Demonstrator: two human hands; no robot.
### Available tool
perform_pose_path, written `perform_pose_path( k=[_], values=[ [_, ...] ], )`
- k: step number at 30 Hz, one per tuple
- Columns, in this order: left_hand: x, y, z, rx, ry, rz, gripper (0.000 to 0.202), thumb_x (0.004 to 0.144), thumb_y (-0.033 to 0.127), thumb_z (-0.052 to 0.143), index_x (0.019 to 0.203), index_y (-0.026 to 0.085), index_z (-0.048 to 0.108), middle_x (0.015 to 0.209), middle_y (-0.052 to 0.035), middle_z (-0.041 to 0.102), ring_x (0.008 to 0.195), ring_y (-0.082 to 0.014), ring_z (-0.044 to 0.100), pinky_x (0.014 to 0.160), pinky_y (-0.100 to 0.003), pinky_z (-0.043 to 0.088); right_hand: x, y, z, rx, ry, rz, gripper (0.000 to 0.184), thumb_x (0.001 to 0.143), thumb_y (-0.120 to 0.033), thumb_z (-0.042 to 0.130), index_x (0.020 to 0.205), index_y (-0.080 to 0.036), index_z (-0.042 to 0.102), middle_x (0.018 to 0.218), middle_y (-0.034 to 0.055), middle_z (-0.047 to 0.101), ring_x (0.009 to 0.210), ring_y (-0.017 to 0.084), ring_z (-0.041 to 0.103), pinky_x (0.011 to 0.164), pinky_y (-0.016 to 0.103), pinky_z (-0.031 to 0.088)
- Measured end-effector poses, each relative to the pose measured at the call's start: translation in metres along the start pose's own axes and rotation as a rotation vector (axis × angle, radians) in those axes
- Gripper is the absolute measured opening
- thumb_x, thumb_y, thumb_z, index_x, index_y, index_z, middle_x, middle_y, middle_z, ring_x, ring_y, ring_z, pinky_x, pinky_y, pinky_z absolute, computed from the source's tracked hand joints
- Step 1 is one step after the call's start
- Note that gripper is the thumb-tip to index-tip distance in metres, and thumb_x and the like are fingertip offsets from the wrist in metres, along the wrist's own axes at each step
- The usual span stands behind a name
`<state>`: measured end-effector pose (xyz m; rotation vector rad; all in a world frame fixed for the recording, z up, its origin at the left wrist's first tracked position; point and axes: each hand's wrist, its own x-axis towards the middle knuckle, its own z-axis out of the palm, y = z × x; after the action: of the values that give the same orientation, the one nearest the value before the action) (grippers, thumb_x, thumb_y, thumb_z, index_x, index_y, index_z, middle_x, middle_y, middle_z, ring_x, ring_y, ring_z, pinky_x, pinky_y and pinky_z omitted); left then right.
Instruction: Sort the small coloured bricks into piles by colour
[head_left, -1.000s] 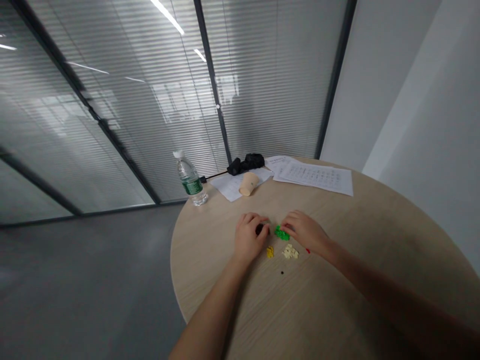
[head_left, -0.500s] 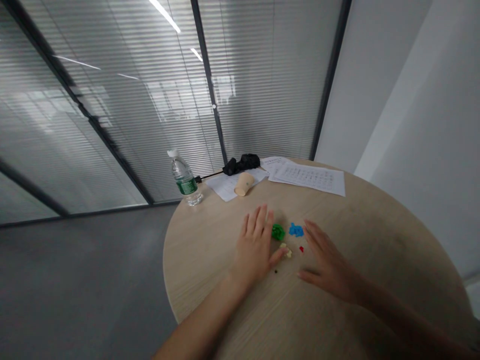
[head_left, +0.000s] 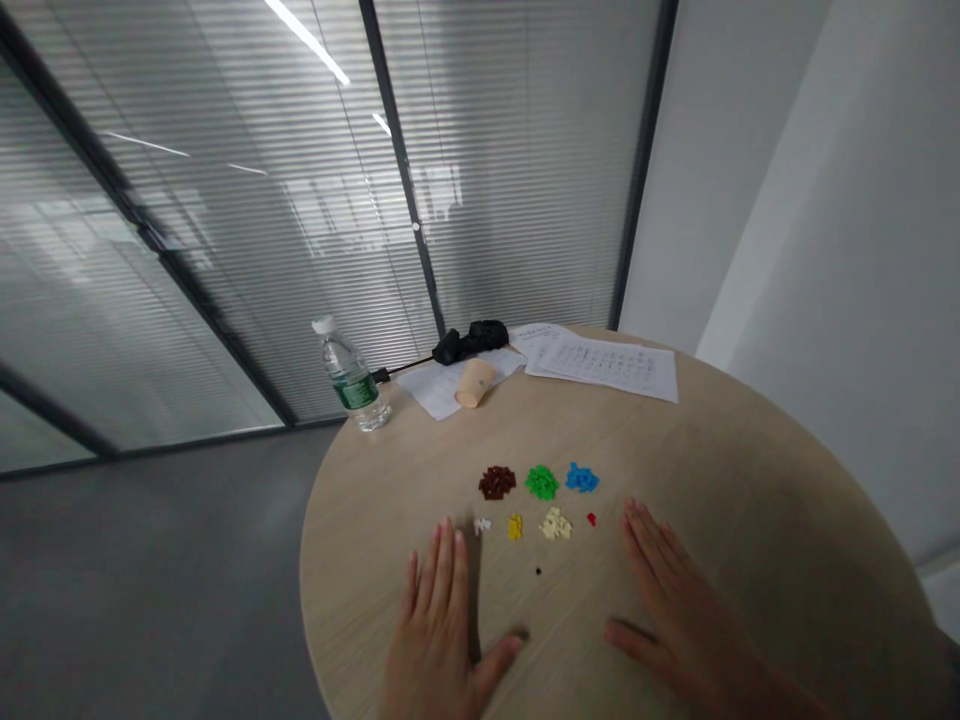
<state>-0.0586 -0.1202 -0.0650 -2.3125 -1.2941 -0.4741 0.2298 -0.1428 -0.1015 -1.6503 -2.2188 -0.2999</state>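
Observation:
Small piles of plastic pieces lie sorted by colour on the round wooden table (head_left: 360, 560). Dark brown pieces (head_left: 497, 483), green pieces (head_left: 542, 482) and blue pieces (head_left: 582, 477) form the back row. Nearer are white pieces (head_left: 482, 525), yellow pieces (head_left: 515, 526), cream pieces (head_left: 556, 523) and a little red bit (head_left: 592, 519). One tiny dark piece (head_left: 538, 571) sits closest to me. My left hand (head_left: 442, 620), open with thumb out, is left of the piles, fingertips near the white ones. Right of the red bit, my right hand (head_left: 667, 590) is also open. Both hold nothing.
Toward the table's far edge stand a water bottle (head_left: 352, 378) with a green label and a paper cup (head_left: 475, 383) on its side. Behind the cup lies a black bundle (head_left: 472, 341) with a cord. Printed sheets (head_left: 604, 365) lie to its right. Blinds-covered glass rises beyond.
My left hand has drawn back toward me and left, uncovering the brown, white and yellow piles. My right hand has moved slightly nearer me and away from the blue pieces. The view has shifted a little.

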Motion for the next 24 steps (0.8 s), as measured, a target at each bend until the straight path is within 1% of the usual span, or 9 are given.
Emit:
perform_pose_path(
  k=[3,8,12,17,24],
  values=[
    [0.003,0.0,0.0,-0.005,-0.029,0.017,0.098,0.08,0.068,0.04,0.146,0.007,0.0,0.146,-0.02,0.027,0.132,-0.0337,0.032,0.104,-0.047,0.028,-0.001,0.001,0.003,-0.004,-0.001,0.022,0.101,0.08,-0.049,0.051,0.144,-0.012,-0.017,0.154,0.015,-0.004,0.137,0.035,0.02,0.106,0.049,0.031],
    [0.003,0.0,0.005,-0.027,-0.088,0.006,0.101,0.08,0.07,0.039,0.146,0.006,-0.003,0.145,-0.0193,0.029,0.132,-0.0319,0.033,0.102,-0.045,0.033,-0.003,0.001,0.005,0.005,-0.012,0.025,0.101,0.08,-0.052,0.051,0.144,-0.011,-0.016,0.153,0.0175,0.0,0.137,0.036,0.019,0.106,0.049,0.031],
    [0.002,0.0,0.009,-0.038,-0.103,-0.012,0.103,0.079,0.071,0.039,0.145,0.005,-0.004,0.146,-0.0202,0.028,0.132,-0.0316,0.032,0.102,-0.043,0.035,-0.002,0.0,0.007,0.008,0.015,0.027,0.102,0.08,-0.051,0.052,0.144,-0.01,-0.016,0.153,0.0192,0.003,0.135,0.037,0.023,0.105,0.05,0.032],
    [0.0,-0.002,0.014,-0.052,-0.095,-0.004,0.099,0.08,0.068,0.04,0.146,0.008,-0.004,0.147,-0.0176,0.027,0.132,-0.0318,0.033,0.102,-0.043,0.036,-0.002,0.0,0.011,0.009,0.044,0.019,0.103,0.079,-0.052,0.052,0.145,-0.011,-0.015,0.153,0.0189,0.005,0.135,0.037,0.024,0.103,0.05,0.033],
    [0.001,-0.002,0.019,-0.025,-0.041,0.018,0.099,0.08,0.065,0.042,0.146,0.005,-0.002,0.145,-0.0188,0.031,0.131,-0.0318,0.035,0.099,-0.043,0.038,-0.002,-0.002,0.014,-0.003,0.066,0.011,0.1,0.08,-0.052,0.05,0.145,-0.01,-0.013,0.153,0.0192,0.001,0.136,0.036,0.022,0.102,0.049,0.035]
  ],
)
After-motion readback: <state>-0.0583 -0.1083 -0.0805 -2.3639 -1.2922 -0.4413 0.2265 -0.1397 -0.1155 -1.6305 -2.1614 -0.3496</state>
